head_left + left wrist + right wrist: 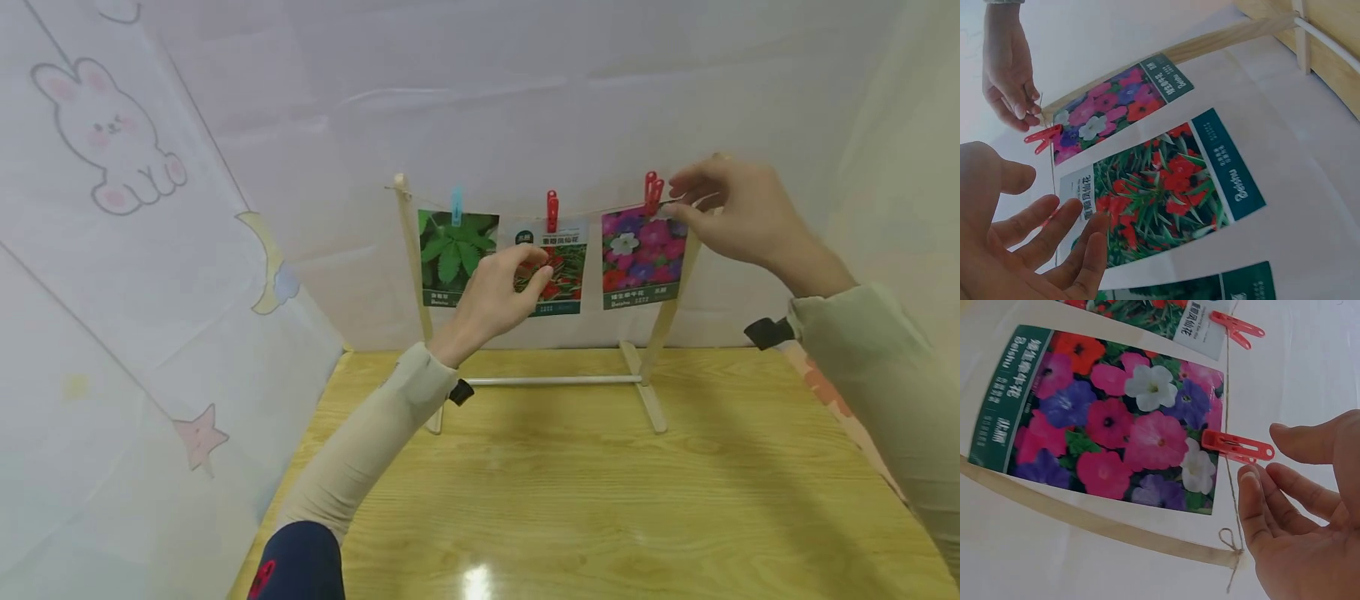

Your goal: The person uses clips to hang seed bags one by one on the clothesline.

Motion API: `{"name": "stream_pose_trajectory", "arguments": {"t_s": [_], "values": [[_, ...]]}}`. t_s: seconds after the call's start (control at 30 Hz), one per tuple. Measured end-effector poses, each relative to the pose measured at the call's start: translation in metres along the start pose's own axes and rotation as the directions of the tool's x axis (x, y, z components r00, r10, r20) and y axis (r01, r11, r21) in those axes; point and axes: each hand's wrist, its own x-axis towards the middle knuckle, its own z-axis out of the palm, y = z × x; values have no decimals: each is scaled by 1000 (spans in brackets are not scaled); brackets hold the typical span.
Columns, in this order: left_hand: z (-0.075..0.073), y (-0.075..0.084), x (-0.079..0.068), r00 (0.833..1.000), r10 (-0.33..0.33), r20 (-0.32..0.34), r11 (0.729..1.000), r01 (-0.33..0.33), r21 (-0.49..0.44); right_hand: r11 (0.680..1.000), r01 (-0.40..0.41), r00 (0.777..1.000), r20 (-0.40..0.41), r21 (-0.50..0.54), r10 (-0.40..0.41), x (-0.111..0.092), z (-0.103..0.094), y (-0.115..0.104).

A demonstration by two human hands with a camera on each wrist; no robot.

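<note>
Three picture seed packets hang from a thin string. The right one, a petunia packet (643, 254), is held at its top by a red clothespin (1238, 445). Beside that clothespin is my right hand (738, 208), its thumb and fingers parted around the clip's handle end with a gap between. My left hand (498, 292) hovers in front of the middle red-flower packet (1166, 194), fingers loosely bent and holding nothing; it hides part of that packet in the head view. Another red clothespin (552, 211) grips the middle packet, and a blue clothespin (457, 206) the green-leaf packet (457, 250).
The string (1230, 500) is tied to two wooden posts (660, 329), joined low down by a white rod (551, 381). This frame stands at the back of a wood-grain table (555, 483). Behind it hangs a pale cloth (480, 100); a printed cloth (127, 333) covers the left side.
</note>
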Motion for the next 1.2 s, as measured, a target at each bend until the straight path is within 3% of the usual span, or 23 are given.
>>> {"name": "stream_pose_trajectory", "arguments": {"t_s": [0.17,0.33,0.73,1.0,1.2], "values": [[0,-9,-13,998,-54,16,999,54,0,997,82,996,-21,3,-82,-21,8,9],[2,-18,-20,999,-44,3,999,44,-19,993,110,993,-41,38,-108,-43,18,18],[6,-36,-52,997,-80,-7,997,80,0,990,84,995,-57,112,-78,-82,64,37],[12,-42,-71,999,-51,16,995,50,85,994,33,997,-67,99,-27,-113,82,49],[17,-62,-96,998,-57,4,983,55,177,998,-10,996,-91,58,15,-137,93,67]]}}
